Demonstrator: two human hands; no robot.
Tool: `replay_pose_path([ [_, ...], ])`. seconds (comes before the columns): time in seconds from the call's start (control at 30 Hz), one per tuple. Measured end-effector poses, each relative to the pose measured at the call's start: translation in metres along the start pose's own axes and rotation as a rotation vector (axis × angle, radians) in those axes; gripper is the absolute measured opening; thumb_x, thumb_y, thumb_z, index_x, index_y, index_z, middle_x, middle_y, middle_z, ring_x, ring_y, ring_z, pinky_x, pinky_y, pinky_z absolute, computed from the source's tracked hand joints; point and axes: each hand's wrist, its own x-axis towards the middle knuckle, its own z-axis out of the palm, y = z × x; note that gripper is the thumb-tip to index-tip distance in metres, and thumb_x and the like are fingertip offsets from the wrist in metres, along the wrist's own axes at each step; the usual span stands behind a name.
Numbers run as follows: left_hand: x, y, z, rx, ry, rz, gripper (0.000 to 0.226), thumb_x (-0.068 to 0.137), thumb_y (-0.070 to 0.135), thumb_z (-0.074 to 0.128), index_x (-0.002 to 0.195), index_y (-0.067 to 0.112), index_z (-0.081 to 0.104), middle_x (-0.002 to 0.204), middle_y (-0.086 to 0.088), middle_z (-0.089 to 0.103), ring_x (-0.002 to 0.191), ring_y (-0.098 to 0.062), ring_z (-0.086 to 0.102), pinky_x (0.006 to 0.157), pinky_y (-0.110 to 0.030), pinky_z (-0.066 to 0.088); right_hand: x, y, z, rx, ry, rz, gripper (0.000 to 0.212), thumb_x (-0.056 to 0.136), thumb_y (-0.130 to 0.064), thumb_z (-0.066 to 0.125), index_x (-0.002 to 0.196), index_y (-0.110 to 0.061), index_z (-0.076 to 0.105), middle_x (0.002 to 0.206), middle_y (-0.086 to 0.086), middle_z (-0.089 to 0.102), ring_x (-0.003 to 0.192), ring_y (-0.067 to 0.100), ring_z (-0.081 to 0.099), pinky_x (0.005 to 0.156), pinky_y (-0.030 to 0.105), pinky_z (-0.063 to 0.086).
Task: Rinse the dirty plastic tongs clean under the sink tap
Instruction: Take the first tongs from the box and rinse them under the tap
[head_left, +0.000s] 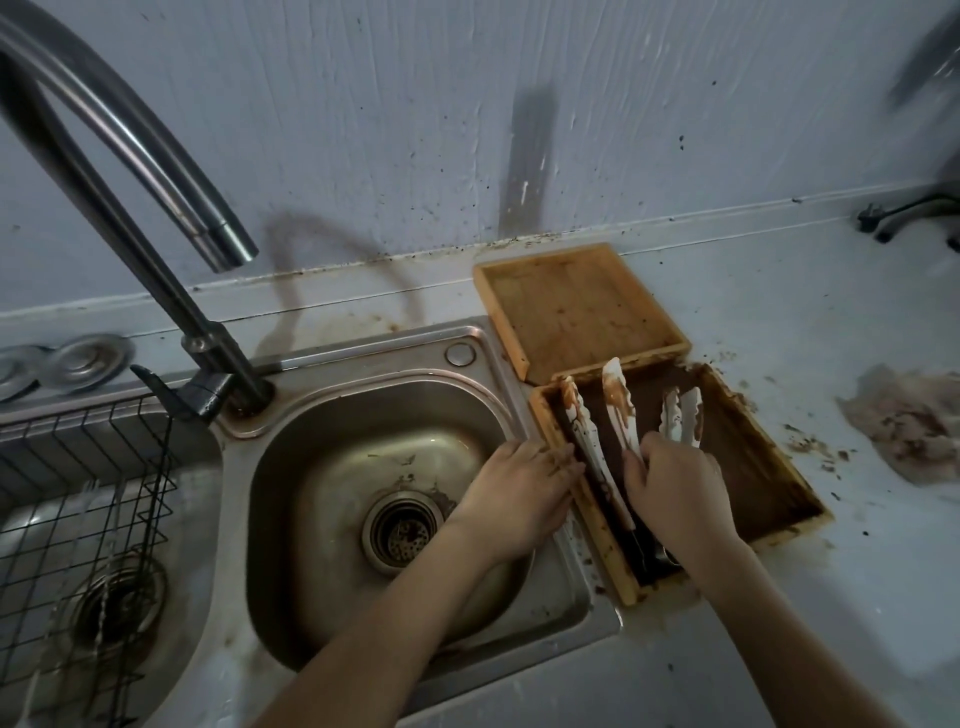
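Observation:
White plastic tongs (618, 405) smeared with brown dirt lie in a muddy wooden tray (753, 457) to the right of the sink. A second white pair (681, 421) lies beside them, further right. My right hand (675, 493) is closed around the middle tongs near their handle end, inside the tray. My left hand (519, 488) rests flat on the tray's left rim, fingers against one tong arm (587, 441). The tap spout (218, 234) arches over the small round sink basin (322, 467); no water runs from it.
A cleaner wooden tray (576, 306) sits behind the muddy one against the wall. A black wire rack (78, 493) covers the left basin. A dirty rag (909, 421) lies on the counter at right, with dirt crumbs around it.

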Motion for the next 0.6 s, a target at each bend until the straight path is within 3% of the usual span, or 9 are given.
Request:
replay_pose_path([
  [0.23, 0.002, -0.002, -0.007, 0.066, -0.049, -0.033, 0.05, 0.093, 0.03, 0.042, 0.142, 0.022, 0.035, 0.145, -0.001, 0.045, 0.13, -0.023, 0.04, 0.103, -0.04, 0.031, 0.009, -0.006, -0.025, 0.277, 0.173, -0.062, 0.022, 0.089, -0.019, 0.056, 0.068, -0.018, 0.049, 0.049, -0.007, 0.05, 0.036, 0.008, 0.047, 0.036, 0.022, 0.04],
  [0.37, -0.001, 0.0, -0.017, 0.114, 0.047, -0.008, 0.053, 0.091, 0.029, 0.047, 0.141, 0.023, 0.033, 0.125, -0.001, 0.062, 0.115, -0.023, 0.054, 0.097, -0.041, 0.037, 0.013, -0.018, -0.041, 0.369, 0.271, -0.095, 0.023, 0.089, -0.017, 0.057, 0.069, -0.022, 0.047, 0.051, -0.013, 0.046, 0.036, 0.006, 0.045, 0.037, 0.012, 0.03],
  [0.47, -0.008, -0.007, -0.031, 0.137, 0.114, -0.034, 0.049, 0.091, 0.032, 0.042, 0.139, 0.021, 0.037, 0.114, -0.002, 0.067, 0.109, -0.023, 0.058, 0.096, -0.04, 0.038, 0.015, -0.035, -0.052, 0.513, 0.35, -0.184, 0.019, 0.088, -0.014, 0.057, 0.073, -0.02, 0.048, 0.057, -0.018, 0.046, 0.053, 0.001, 0.056, 0.043, 0.009, 0.04],
  [0.53, -0.014, -0.012, -0.044, 0.16, 0.154, -0.057, 0.046, 0.092, 0.033, 0.039, 0.136, 0.02, 0.043, 0.107, -0.002, 0.069, 0.103, -0.023, 0.059, 0.095, -0.04, 0.038, 0.017, -0.049, -0.055, 0.615, 0.332, -0.189, 0.013, 0.089, -0.015, 0.056, 0.076, -0.016, 0.052, 0.061, -0.018, 0.049, 0.059, -0.007, 0.056, 0.046, 0.005, 0.04],
  [0.6, -0.022, -0.017, -0.058, 0.209, 0.204, -0.091, 0.043, 0.091, 0.035, 0.034, 0.128, 0.021, 0.052, 0.099, -0.001, 0.07, 0.097, -0.022, 0.061, 0.093, -0.039, 0.04, 0.018, -0.064, -0.055, 0.755, 0.242, -0.166, 0.012, 0.09, -0.019, 0.054, 0.078, -0.016, 0.055, 0.064, -0.013, 0.054, 0.056, -0.006, 0.056, 0.046, 0.007, 0.041],
])
